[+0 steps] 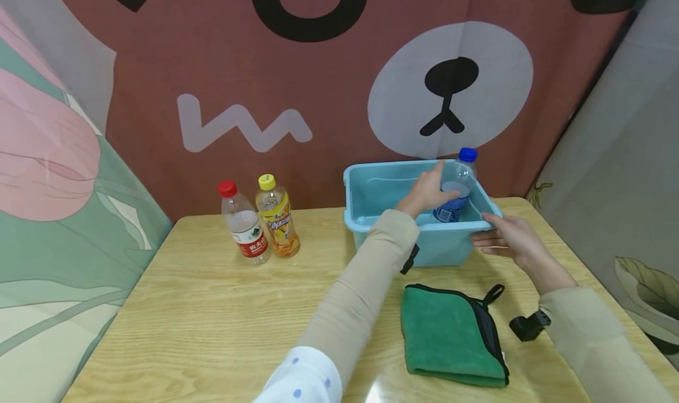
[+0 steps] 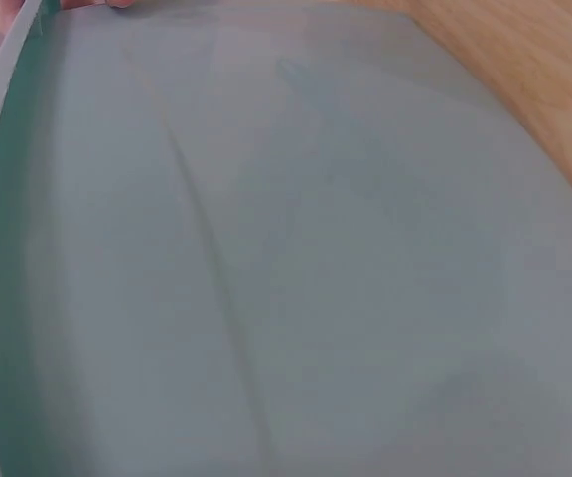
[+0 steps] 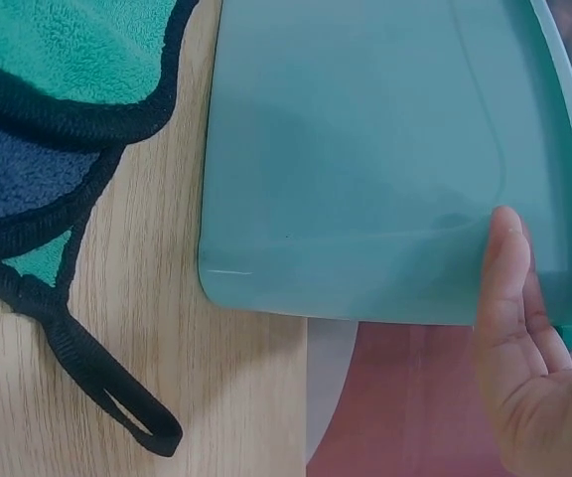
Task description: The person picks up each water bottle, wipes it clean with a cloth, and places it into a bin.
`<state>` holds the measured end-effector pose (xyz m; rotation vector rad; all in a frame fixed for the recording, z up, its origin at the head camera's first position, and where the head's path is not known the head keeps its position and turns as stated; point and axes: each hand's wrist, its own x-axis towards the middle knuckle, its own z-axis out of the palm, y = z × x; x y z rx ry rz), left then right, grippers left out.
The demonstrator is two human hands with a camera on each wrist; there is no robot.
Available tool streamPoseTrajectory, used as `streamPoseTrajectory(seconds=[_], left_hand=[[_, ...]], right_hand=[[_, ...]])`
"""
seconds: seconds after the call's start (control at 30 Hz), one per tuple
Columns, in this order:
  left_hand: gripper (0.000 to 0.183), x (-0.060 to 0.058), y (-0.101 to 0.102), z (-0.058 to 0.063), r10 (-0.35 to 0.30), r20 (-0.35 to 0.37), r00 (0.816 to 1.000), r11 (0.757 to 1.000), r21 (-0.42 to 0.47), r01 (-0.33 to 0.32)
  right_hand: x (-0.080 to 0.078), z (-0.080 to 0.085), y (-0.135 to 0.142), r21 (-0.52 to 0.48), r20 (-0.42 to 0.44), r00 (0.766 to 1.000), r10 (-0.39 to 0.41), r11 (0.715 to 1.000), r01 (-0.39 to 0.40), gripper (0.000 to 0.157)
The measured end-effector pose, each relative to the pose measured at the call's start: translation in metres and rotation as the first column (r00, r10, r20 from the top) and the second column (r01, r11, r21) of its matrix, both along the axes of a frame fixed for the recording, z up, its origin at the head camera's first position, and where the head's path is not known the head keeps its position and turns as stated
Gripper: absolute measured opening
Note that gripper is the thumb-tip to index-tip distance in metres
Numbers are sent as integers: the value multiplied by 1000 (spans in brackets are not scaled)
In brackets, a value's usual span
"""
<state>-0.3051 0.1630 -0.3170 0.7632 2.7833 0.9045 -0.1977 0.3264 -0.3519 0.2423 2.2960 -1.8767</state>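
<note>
A light-blue plastic bin (image 1: 414,247) stands at the back right of the table. Inside, at its right end, leans a clear water bottle (image 1: 462,182) with a blue cap; the bin's front wall hides its base. My left hand (image 1: 428,190) reaches over the bin beside this bottle, its index finger extended and its thumb overlapping the bottle's front. With the right hand (image 1: 511,238) I hold the bin's front right corner, thumb at the rim and fingers against the outer wall. The right wrist view shows those fingers (image 3: 509,283) lying along the wall.
A red-capped bottle (image 1: 246,229) and a yellow-capped drink bottle (image 1: 278,220) stand side by side at the back left. In front of the bin lies a folded green cloth (image 1: 451,335) with black edging and a loop. A printed curtain (image 1: 339,79) hangs behind the table.
</note>
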Motion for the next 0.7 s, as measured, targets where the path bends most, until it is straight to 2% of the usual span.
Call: streamPoseTrajectory(seconds=[0.27,0.47,0.7], left_hand=[[79,2,-6,3,-8,3,1000,1000,10,8],[78,5,-10,7,-11,-21,1000,1000,2,11],[76,11,-13,14,-45,-53,998,999,-7,45]], right_hand=[[0,0,0,-11,1,1000,2,1000,-2,75],[-1,0,-1,-2,-8,1000,9,1000,-9,77],[0,2,-1,-2,1,1000,3,1000,-3,76]])
